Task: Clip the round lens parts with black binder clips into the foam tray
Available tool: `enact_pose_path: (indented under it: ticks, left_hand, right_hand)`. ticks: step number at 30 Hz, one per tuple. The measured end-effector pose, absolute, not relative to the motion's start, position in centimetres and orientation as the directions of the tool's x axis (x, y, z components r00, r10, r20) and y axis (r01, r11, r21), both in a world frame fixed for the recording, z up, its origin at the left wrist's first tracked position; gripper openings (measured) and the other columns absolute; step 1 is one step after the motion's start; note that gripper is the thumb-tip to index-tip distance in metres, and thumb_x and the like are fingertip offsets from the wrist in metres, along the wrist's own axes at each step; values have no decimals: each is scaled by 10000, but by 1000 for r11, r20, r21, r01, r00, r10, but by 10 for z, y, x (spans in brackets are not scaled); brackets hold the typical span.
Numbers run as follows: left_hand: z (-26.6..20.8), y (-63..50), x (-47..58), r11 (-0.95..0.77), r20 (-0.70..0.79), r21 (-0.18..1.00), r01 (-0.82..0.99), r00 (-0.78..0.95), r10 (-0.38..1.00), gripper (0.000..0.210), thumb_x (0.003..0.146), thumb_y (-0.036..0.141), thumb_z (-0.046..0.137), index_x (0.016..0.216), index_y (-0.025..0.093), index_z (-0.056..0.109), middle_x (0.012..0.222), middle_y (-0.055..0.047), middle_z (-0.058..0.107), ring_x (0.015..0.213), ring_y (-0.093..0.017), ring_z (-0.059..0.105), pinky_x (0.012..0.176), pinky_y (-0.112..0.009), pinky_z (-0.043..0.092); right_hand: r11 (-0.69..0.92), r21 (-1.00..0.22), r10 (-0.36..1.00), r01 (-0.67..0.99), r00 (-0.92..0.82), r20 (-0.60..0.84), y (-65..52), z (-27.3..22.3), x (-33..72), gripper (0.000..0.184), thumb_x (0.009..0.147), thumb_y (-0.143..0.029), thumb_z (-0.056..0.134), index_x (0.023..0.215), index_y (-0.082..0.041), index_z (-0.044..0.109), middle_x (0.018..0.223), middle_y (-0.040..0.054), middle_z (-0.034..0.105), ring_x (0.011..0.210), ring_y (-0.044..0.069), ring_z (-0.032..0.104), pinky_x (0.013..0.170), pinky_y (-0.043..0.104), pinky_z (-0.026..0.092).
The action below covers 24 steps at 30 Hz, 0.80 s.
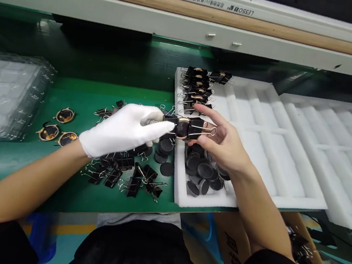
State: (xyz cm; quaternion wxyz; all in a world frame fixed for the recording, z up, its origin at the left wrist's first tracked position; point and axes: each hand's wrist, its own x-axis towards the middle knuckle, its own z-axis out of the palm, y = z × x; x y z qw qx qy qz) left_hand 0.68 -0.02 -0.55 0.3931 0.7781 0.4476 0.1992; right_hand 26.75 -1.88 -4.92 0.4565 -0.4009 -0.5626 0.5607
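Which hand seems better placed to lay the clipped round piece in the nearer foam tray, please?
Probably the right hand: holding one clip, it is above that foam tray, while the gloved left hand is mostly over the green table.

There are three loose watch cases (65, 115), two foam trays (182, 199), two hands (228, 148) and one glove (120, 130).

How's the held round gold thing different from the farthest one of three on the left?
The held piece has black clips on both sides; the far piece has none.
The held piece is between the left hand and right hand; the far piece lies on the green table.
The held piece looks dark inside; the far piece shows orange bits too.
Both are round with gold rims.
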Motion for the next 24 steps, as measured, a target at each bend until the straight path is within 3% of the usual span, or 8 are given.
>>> enact_pose_path:
  ticks: [3,5,9,13,15,18,20,24]
  left_hand:
    - [-9,-1,7,-300,-42,791,533,537,842,483,999,572,548,728,181,633,674,0,664,607,-126,609,555,-258,398]
    - [-11,-2,7,-276,-50,816,508,537,842,491,992,577,556,710,181,623,653,6,643,600,-125,598,553,-256,385]
    - [-14,-3,7,-286,-50,816,502,554,831,509,985,600,558,698,183,606,628,20,601,574,-117,557,540,-258,350]
    - [-11,-3,5,-377,-65,729,571,607,792,532,995,645,520,727,193,601,620,35,563,559,-108,495,529,-264,313]
    - [-8,-4,2,-442,-109,671,596,668,736,514,1019,660,459,909,214,690,729,24,662,627,-131,578,573,-263,381]
    - [-2,-7,-6,-551,-122,507,663,688,716,593,1040,684,367,1372,277,643,1204,-38,768,999,-237,727,815,-321,518]
    - [3,-9,-12,-585,-100,371,721,657,747,653,1037,705,336,1501,303,559,1416,-55,696,1196,-302,696,951,-390,523]
    - [13,-11,-23,-600,-78,235,764,631,772,616,1042,696,321,1486,353,578,1432,-26,687,1219,-308,694,1002,-433,529]
  right_hand:
    - [32,-999,979,-14,-201,34,-20,-52,265,453,734,-430,945,1112,-240,785,873,31,775,741,199,734,716,349,635]
    - [23,-999,984,47,-178,14,-20,-52,265,370,742,-436,936,1005,-225,784,844,30,769,739,202,733,708,344,628]
    - [47,-988,967,146,-253,9,-18,-50,269,346,783,-448,896,1010,-222,765,951,47,780,805,206,737,755,344,617]
    - [131,-953,921,272,-389,16,-19,-38,273,311,839,-400,838,1074,-218,744,1033,58,785,862,212,741,775,348,613]
    - [220,-913,862,343,-506,18,-17,-28,280,279,890,-374,786,1120,-223,748,1090,64,790,962,229,748,856,372,614]
    - [352,-835,805,422,-591,41,-2,-14,306,260,926,-368,749,1151,-239,760,1146,64,793,1079,247,739,986,415,589]
    - [369,-800,853,473,-514,89,22,-12,335,290,917,-396,751,1163,-243,756,1138,71,793,1063,257,742,993,438,589]
    - [298,-672,949,678,-133,287,100,-31,396,298,852,-357,741,1103,-197,746,1207,127,775,1119,310,722,1059,505,552]
